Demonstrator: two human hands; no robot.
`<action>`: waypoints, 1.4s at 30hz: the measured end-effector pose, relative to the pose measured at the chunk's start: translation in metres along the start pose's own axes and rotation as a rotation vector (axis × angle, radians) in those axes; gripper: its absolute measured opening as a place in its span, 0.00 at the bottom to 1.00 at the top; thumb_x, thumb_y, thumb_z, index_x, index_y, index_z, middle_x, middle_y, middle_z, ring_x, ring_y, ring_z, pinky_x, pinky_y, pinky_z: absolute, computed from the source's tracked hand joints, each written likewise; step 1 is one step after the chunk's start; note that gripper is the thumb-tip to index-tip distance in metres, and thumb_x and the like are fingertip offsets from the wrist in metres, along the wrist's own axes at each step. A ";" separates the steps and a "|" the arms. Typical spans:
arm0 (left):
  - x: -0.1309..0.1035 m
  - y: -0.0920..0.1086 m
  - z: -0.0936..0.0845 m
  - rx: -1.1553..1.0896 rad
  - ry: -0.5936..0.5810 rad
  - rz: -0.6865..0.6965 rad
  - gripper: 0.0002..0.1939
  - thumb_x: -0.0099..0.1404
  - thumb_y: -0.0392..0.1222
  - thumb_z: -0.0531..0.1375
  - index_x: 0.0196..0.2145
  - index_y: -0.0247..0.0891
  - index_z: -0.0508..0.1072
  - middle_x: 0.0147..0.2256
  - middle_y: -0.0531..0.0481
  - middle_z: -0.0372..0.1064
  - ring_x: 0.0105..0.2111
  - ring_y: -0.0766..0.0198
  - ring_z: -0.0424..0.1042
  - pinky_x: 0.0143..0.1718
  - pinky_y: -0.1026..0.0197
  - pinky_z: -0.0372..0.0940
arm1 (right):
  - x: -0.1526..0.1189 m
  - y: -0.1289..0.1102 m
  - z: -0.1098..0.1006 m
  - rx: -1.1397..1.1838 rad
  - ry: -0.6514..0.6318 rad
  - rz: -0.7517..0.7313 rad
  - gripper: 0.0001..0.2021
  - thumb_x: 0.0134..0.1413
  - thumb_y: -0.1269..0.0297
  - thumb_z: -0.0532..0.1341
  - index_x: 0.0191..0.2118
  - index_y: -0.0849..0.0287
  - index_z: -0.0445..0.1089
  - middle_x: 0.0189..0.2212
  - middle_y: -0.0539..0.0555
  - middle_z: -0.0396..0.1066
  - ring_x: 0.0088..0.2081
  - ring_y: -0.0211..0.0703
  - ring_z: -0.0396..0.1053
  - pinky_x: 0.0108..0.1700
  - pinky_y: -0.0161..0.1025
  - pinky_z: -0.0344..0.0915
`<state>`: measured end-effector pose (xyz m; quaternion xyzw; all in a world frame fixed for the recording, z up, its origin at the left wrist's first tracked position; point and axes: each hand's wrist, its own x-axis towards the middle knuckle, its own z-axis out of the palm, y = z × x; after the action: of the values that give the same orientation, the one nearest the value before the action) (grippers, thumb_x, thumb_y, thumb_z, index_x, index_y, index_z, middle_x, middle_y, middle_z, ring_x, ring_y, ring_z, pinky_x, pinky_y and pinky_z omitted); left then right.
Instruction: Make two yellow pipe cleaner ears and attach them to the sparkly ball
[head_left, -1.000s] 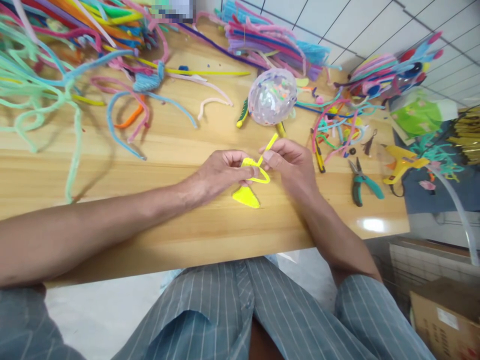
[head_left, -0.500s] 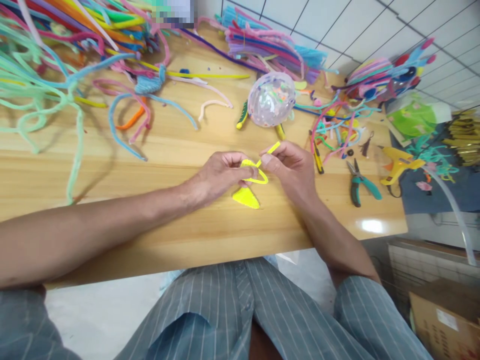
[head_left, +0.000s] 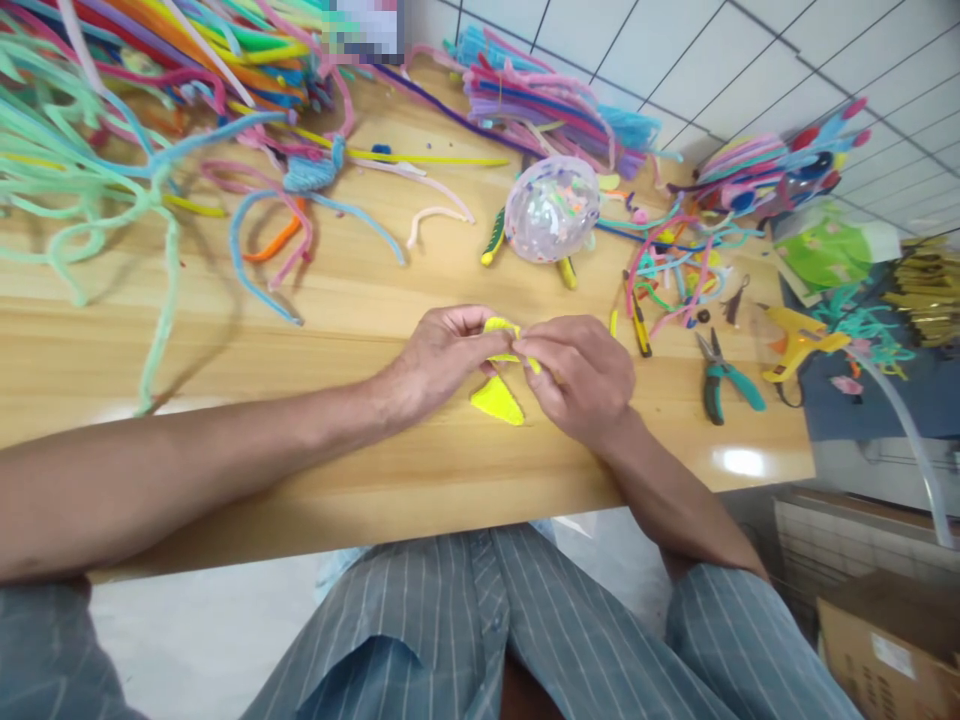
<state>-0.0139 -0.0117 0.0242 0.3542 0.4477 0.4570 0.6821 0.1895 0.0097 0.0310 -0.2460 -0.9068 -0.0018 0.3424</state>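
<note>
At the near edge's middle, above the pale wooden surface, left hand and right hand pinch a bent yellow fuzzy stem, near a flat yellow fuzzy triangle.

Wooden table: colorful fuzzy stems, bundled and loose; clear bowl holding scraps; teal-handled pliers; yellow cutter.

Teal-handled pliers, yellow glue gun, clear speckled bowl, green patterned bag, cardboard box
</note>
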 end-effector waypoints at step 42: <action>0.002 -0.005 -0.002 -0.422 -0.128 -0.117 0.13 0.60 0.43 0.79 0.33 0.34 0.81 0.35 0.51 0.80 0.37 0.66 0.80 0.49 0.59 0.76 | -0.012 0.018 0.000 -0.113 -0.013 -0.066 0.10 0.64 0.68 0.67 0.47 0.46 0.80 0.45 0.52 0.86 0.51 0.52 0.82 0.50 0.53 0.82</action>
<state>-0.0138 -0.0108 0.0185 0.2053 0.3176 0.4767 0.7936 0.2047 0.0201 0.0206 -0.2350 -0.9151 -0.0626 0.3216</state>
